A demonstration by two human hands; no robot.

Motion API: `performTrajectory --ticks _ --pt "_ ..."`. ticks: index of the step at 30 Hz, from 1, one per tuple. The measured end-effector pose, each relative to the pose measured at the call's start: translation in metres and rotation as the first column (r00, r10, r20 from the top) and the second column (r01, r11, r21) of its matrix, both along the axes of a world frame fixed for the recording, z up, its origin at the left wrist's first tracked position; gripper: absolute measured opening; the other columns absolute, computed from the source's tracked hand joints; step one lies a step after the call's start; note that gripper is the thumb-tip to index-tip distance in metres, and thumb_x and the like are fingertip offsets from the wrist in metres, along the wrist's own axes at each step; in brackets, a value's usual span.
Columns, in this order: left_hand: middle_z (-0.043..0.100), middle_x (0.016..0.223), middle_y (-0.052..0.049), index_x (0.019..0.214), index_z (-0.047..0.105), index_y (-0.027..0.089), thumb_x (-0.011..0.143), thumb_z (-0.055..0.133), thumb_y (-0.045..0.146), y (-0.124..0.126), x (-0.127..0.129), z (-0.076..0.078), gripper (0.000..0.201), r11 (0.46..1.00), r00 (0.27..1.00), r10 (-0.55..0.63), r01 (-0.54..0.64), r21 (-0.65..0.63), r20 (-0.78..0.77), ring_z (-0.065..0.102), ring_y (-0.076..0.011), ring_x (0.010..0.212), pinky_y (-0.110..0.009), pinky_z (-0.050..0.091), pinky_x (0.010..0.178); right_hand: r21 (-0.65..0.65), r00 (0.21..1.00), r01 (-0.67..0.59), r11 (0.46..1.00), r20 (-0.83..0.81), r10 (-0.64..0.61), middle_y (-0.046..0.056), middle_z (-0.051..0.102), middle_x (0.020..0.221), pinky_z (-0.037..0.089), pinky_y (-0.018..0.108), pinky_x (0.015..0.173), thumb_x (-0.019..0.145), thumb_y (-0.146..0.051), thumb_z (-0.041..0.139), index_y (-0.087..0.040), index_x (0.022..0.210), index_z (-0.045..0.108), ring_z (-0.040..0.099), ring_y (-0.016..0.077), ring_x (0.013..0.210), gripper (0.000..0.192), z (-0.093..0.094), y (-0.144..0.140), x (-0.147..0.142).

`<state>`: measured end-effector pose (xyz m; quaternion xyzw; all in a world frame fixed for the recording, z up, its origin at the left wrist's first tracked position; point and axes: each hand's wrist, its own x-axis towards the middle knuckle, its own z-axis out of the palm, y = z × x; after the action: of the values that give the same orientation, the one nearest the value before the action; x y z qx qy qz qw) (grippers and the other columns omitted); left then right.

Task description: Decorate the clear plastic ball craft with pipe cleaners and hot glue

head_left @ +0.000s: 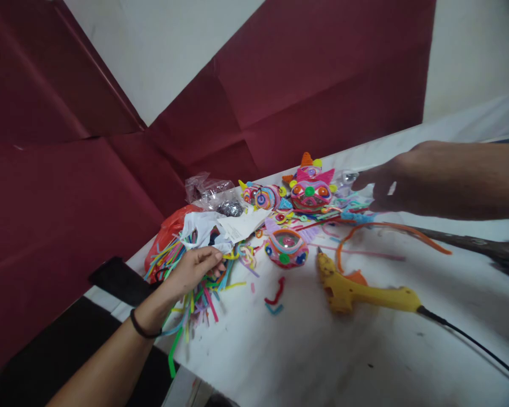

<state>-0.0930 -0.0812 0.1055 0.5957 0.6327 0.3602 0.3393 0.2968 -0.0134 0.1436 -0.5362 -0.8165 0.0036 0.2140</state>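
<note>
**Sorting craft scraps on the white table**

Best done slowly: lift the paper clear of the strips without dragging the pile toward the table (322, 350) edge. Left hand (194, 270) at lower centre-left, fingers pinching crumpled white paper (224, 229) above a heap of coloured strips (195, 294). Right hand (385, 186) at right, reaching toward the pink figure (310, 189) near centre; fingers loosely curled, blurred, holding nothing visible. Yellow glue gun (365, 291) lying lower right.

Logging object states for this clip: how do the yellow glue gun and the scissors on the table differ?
The glue gun is bright yellow and lies whole in view near the table's middle; the scissors are dark and run off the right edge. The glue gun trails a black cord; the scissors show none. Both lie flat, untouched by either hand.
</note>
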Motion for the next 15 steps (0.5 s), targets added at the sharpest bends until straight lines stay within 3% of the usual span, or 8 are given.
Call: performTrajectory --ticks 2,4,6,8,12,15 --pt "0.073 0.067 -0.006 0.07 0.075 0.013 0.084 0.069 0.018 -0.001 -0.002 0.002 0.016 0.999 0.996 -0.04 0.038 -0.035 -0.083 0.063 -0.0159 0.057 -0.021 0.048 0.057 -0.071 0.993 -0.025 0.997 0.116 0.033 0.006 0.079 0.075 0.05 0.037 0.061 0.072 -0.019 0.055 -0.031 0.093 0.078 0.07 0.023 0.058 0.033 -0.001 0.001 0.0" --pt "0.072 0.066 -0.003 0.071 0.076 0.016 0.082 0.068 0.012 0.0 -0.008 0.005 0.014 0.999 0.969 -0.027 0.035 0.028 -0.246 0.06 -0.0144 0.057 -0.019 0.045 0.057 -0.102 0.979 -0.014 0.995 0.201 0.034 0.008 0.079 0.084 0.05 0.038 0.066 0.076 -0.017 0.053 -0.031 0.097 0.076 0.072 0.0245 0.066 0.035 -0.001 -0.001 -0.003" --pt "0.07 0.063 0.0 0.07 0.078 0.019 0.074 0.069 0.001 0.003 -0.015 0.009 0.02 0.994 0.921 0.009 0.033 0.101 -0.389 0.058 -0.013 0.058 -0.016 0.04 0.057 -0.139 0.968 0.012 0.99 0.25 0.023 0.009 0.079 0.091 0.05 0.038 0.069 0.079 -0.014 0.053 -0.029 0.099 0.075 0.074 0.0259 0.074 0.033 0.0 -0.004 -0.007" --pt "0.07 0.062 0.001 0.069 0.079 0.021 0.067 0.069 -0.004 0.006 -0.019 0.014 0.028 0.996 0.903 0.002 0.038 0.086 -0.429 0.057 -0.0127 0.058 -0.015 0.038 0.056 -0.169 0.957 0.025 0.985 0.289 0.025 0.011 0.078 0.096 0.05 0.037 0.071 0.083 -0.013 0.054 -0.027 0.101 0.074 0.074 0.0276 0.084 0.031 0.001 -0.007 -0.011" --pt "0.069 0.056 0.002 0.071 0.08 0.023 0.065 0.073 0.0 0.012 -0.014 0.027 0.025 0.992 0.909 -0.118 0.089 -0.091 -0.4 0.054 -0.0122 0.046 -0.017 0.037 0.049 -0.191 0.95 0.026 0.981 0.311 0.035 0.011 0.077 0.095 0.048 0.036 0.073 0.087 -0.015 0.054 -0.027 0.106 0.072 0.073 0.0281 0.086 0.029 0.001 -0.011 -0.017" --pt "0.073 0.061 -0.003 0.066 0.077 0.02 0.071 0.076 0.012 0.019 -0.009 0.036 0.009 0.951 0.92 -0.207 0.109 -0.29 -0.333 0.063 -0.0169 0.051 -0.02 0.044 0.05 -0.236 0.955 -0.005 0.972 0.286 0.075 0.008 0.076 0.092 0.047 0.034 0.07 0.087 -0.014 0.054 -0.027 0.094 0.071 0.071 0.0248 0.077 0.023 0.001 -0.014 -0.019"
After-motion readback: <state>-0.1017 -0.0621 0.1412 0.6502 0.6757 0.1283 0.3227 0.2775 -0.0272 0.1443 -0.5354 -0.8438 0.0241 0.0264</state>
